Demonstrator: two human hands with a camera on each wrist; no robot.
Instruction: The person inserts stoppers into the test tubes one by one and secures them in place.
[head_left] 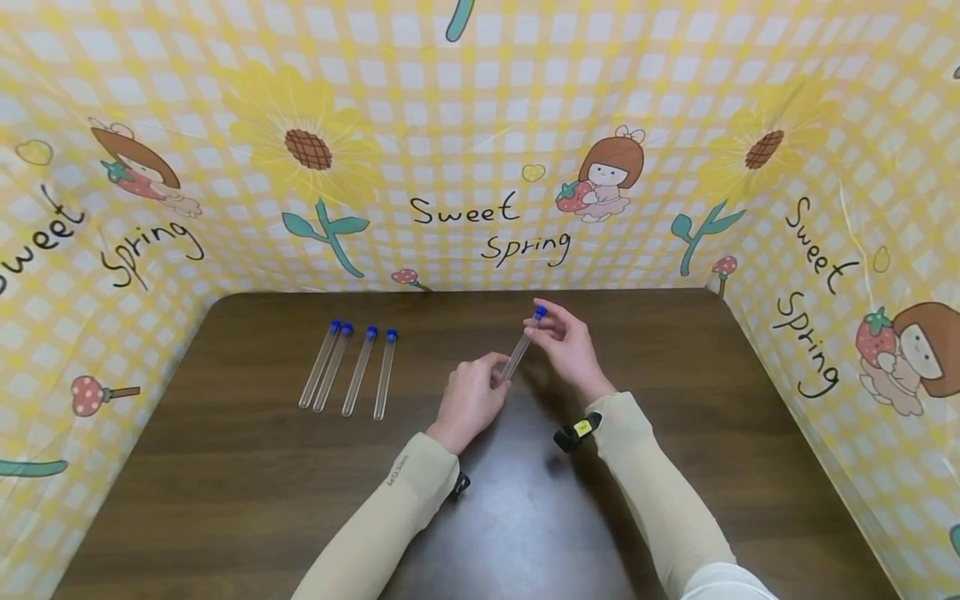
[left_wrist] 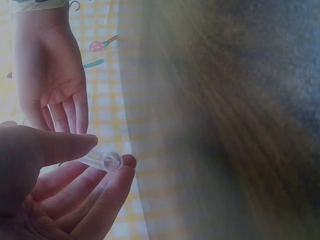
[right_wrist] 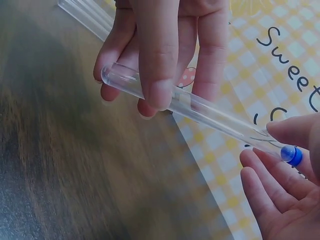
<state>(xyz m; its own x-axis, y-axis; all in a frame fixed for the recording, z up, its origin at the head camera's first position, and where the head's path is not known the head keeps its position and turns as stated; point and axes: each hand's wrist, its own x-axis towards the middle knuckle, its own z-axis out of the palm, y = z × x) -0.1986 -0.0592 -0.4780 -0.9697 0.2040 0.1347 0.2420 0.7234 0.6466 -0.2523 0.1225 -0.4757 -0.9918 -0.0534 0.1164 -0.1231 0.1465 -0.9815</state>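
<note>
Clear round-bottomed tube (head_left: 517, 357), blue cap (head_left: 540, 312): left hand (head_left: 471, 400) pinches the lower end, right hand (head_left: 568, 343) apparently pinches the cap. Four capped tubes (head_left: 348, 369) lie on wood-grain table (head_left: 225, 467).

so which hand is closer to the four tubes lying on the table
Left. The left hand is just right of the four tubes; the right hand is farther right, at the held tube's blue cap.

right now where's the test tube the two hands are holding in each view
Head: the held test tube slants at centre, left hand on its lower end, right hand at the blue cap.
Left wrist: only its rounded clear end shows, lower left, pinched in fingers.
Right wrist: it runs diagonally across the middle, cap at right.
Shared landmark: the dark wooden table.
</note>
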